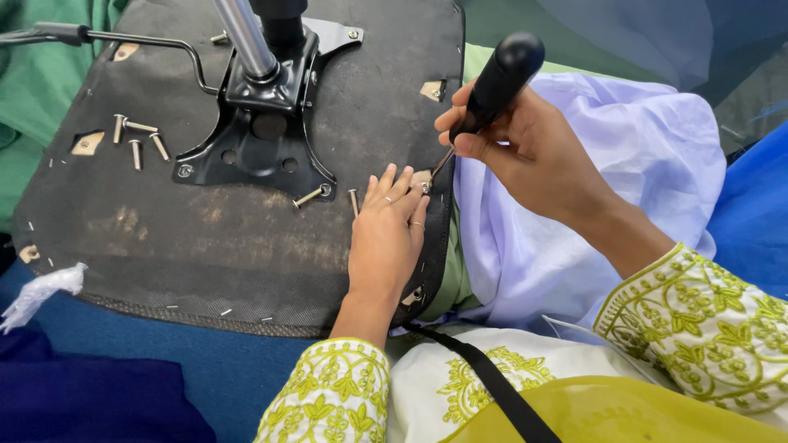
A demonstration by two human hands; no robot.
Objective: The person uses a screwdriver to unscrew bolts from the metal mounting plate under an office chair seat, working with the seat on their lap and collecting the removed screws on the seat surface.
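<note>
Right hand [525, 152] is clamped on a black-handled screwdriver [497, 82] at frame centre, tip at the chair seat's [205, 238] edge; left hand [386, 238] lies flat, fingers together, beside loose bolts [138, 141]

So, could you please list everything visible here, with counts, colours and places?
Seat underside: one, black fabric, centre-left.
Mounting plate: one, black metal, on the seat.
Steel column: one, silver, rising from the plate.
Lever: one, black, top left.
Loose bolts: about six, silver, on the seat.
Screwdriver: one, black handle, tip at the seat edge.
Lilac cloth: one, right.
Left hand: flat on the seat.
Right hand: gripping the screwdriver.
</note>
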